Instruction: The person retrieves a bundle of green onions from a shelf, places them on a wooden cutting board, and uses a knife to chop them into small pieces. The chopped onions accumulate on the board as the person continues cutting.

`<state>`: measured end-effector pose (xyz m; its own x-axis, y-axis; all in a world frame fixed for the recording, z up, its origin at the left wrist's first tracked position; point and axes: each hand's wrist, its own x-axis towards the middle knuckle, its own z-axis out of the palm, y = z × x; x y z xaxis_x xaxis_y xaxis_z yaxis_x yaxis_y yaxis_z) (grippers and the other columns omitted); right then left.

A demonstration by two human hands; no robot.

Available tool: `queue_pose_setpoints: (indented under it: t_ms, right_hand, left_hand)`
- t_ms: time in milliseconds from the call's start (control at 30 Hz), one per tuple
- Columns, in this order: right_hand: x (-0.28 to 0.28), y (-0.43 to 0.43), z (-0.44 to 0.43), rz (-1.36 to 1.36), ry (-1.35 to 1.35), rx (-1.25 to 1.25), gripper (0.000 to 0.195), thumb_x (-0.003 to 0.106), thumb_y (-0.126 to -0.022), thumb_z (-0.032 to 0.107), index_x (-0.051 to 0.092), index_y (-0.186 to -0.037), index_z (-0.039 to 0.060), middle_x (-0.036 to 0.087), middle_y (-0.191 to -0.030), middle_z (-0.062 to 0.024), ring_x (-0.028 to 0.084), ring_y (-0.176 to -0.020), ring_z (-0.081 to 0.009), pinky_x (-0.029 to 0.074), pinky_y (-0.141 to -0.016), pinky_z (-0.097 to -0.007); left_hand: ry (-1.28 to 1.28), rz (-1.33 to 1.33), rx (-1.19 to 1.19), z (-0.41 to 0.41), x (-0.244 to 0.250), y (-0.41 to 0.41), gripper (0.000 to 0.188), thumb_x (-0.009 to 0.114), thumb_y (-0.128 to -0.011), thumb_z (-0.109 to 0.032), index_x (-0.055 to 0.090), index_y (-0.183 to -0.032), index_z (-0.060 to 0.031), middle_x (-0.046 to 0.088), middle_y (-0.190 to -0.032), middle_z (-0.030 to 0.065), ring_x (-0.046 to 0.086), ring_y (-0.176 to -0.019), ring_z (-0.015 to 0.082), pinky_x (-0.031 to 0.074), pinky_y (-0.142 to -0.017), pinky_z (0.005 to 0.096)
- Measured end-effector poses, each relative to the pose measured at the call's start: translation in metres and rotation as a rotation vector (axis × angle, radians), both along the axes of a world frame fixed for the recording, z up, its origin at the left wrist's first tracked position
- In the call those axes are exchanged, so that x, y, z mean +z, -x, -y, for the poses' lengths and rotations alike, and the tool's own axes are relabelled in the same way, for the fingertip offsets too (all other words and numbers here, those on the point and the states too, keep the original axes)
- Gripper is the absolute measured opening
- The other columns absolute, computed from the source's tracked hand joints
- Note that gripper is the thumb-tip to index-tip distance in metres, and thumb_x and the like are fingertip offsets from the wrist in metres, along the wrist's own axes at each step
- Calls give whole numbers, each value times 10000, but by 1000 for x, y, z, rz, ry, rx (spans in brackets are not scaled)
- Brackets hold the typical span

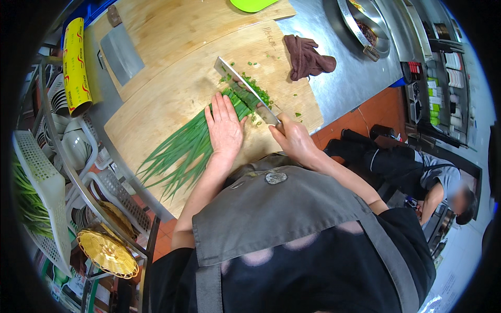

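Observation:
A bundle of long green scallions [195, 135] lies across a wooden cutting board [172, 90]. Flat on top of the bundle, near its cut end, rests my left hand [225, 127], palm down with the fingers forward and fairly close together. My right hand [295, 137] is closed around the handle of a Chinese cleaver [244, 90], whose broad blade stands on edge at the cut end of the bundle. Chopped scallion [263, 93] lies along the far side of the blade, and loose bits are scattered on the board.
A crumpled brown cloth [307, 58] lies over the board's right edge. Beyond are a second cleaver [122, 53], a green plastic item [252, 3] and a metal pan [366, 31]. A yellow roll [76, 66] and a dish rack [82, 176] are left; a co-worker [434, 176] is right.

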<state>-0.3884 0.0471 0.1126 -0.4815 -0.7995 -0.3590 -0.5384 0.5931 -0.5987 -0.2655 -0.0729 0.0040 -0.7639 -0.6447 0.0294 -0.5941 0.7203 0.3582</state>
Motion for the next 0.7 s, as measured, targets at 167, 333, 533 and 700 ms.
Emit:
queue_pose_setpoints:
  t_ms: [167,333,533,700]
  right_hand:
    - [14,-6,-6,-11,-23,36,240,617,-906,179,495,-896,-27,628,-696,-229,616,-661,-435,474,-595,-495]
    - [4,-11,-6,-46,-34,52,234,609,-907,174,501,-905,-34,632,-694,-232,620,-663,-435,481,-601,-499]
    - [-4,-9,-2,-81,-47,88,237,613,-906,159,479,-935,-34,612,-673,-231,614,-655,-433,464,-582,-496]
    - [-31,-12,19,-99,-3,50,243,616,-906,154,469,-950,-34,600,-665,-221,606,-655,-427,448,-579,-497]
  left_hand:
    - [14,-7,-1,0,1,0,849,697,-813,-356,314,-1400,123,305,-1483,277,291,-1384,375,201,-1135,526]
    - [-18,-47,0,0,2,-1,849,696,-814,-359,315,-1395,128,304,-1480,283,285,-1386,383,192,-1138,534]
    - [30,44,-30,-1,5,-5,807,668,-841,-340,313,-1405,116,305,-1478,285,278,-1390,388,175,-1145,533]
    - [24,69,-29,1,3,-4,810,664,-838,-363,322,-1411,99,322,-1479,257,279,-1396,363,173,-1150,527]
